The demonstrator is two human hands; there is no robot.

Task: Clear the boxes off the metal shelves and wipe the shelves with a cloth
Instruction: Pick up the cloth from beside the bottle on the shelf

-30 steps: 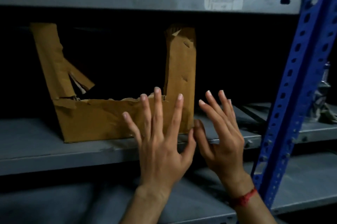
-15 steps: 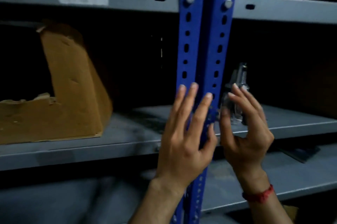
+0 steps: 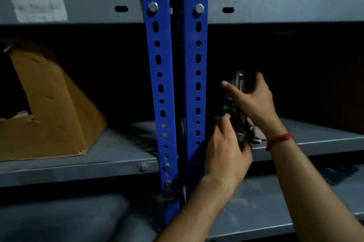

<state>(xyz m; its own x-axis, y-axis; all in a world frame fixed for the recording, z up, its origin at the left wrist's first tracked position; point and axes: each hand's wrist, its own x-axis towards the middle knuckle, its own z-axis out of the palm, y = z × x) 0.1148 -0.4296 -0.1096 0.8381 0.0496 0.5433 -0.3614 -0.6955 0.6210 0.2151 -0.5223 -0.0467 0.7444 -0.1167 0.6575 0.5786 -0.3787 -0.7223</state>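
Gripping one metal object [image 3: 233, 108], fingers [image 3: 231, 88] of left hand [image 3: 226, 148] and right hand [image 3: 255, 98]; one box [image 3: 53, 115].

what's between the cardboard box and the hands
Head view: bare grey shelf, then the two blue uprights, separate the cardboard box from the left hand and right hand.

Dim storeroom: grey metal shelves [image 3: 122, 155] on blue slotted uprights [image 3: 157, 84] (one torn cardboard box [image 3: 53, 115])

Blue uprights [image 3: 168, 93] block centre; torn box [image 3: 55, 119] crowds left (right roomier)
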